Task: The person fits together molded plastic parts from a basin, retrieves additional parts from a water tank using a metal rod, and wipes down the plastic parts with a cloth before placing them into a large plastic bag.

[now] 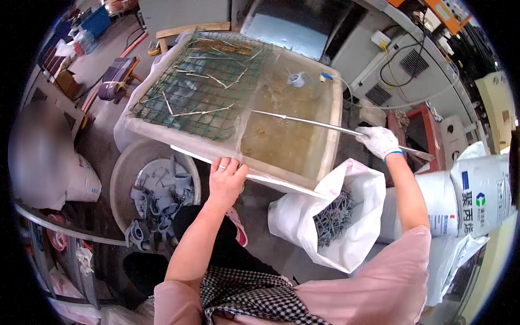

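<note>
My right hand (pixel 378 142), in a white knitted glove, grips a long thin metal rod (pixel 319 124). The rod reaches left across a tank of cloudy brownish water, its pointed tip near the green mesh. My bare left hand (pixel 227 180), with a ring on one finger, is closed over the front rim (pixel 281 181) of the tank. Green mesh (pixel 203 89) with pale sticks of plastic on it covers the tank's left part. A bluish-white piece (pixel 296 79) lies at the back of the water.
A round tub (pixel 120 189) with several grey plastic fittings (pixel 162 200) stands below left. An open white sack (pixel 346 253) of grey scraps stands below the tank's right corner. Full printed sacks (pixel 476 195) lie at the right. Grey cabinets (pixel 403 70) with cables stand behind.
</note>
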`<state>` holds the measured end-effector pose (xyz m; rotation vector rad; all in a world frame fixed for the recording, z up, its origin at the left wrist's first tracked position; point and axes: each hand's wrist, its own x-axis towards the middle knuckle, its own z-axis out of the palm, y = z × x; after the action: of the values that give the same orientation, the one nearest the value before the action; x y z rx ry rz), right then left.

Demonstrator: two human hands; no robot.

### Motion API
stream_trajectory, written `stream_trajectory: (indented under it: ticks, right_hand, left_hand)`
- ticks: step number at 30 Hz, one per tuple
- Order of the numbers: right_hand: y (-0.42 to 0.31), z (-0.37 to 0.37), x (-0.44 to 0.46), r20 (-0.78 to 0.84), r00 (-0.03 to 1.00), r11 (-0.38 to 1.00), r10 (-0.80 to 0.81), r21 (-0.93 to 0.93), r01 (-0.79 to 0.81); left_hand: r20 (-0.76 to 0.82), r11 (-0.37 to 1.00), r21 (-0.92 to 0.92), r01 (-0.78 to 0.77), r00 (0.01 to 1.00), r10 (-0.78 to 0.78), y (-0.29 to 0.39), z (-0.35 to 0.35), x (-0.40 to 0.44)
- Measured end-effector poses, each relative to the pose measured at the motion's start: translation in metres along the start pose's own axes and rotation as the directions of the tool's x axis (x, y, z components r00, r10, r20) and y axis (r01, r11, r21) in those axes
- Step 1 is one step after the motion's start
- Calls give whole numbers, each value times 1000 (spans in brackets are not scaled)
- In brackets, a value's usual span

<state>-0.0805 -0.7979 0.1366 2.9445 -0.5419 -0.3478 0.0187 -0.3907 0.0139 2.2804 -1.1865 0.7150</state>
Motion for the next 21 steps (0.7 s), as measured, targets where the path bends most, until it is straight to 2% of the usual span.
stream_trajectory:
  ticks: [4,10,15,21]
  right_hand:
    - [19,-28,-23,26,989,990,144,-7,-143]
    - [45,-37,-4,2,955,954,298,-44,-298]
    - [42,-45,14,-97,924,928,370,-8,-372]
    - [40,-47,42,-47,903,896,428,-112,-431]
  left_hand:
    - [-12,1000,5,-7,1000,7,3,-3,0]
    - [42,999,-44,-5,999,7,-1,-6,-3]
    - [19,999,-47,-9,1000,10,1,-9,2]
    - [6,999,-49,-12,1000,12,-2,-6,2]
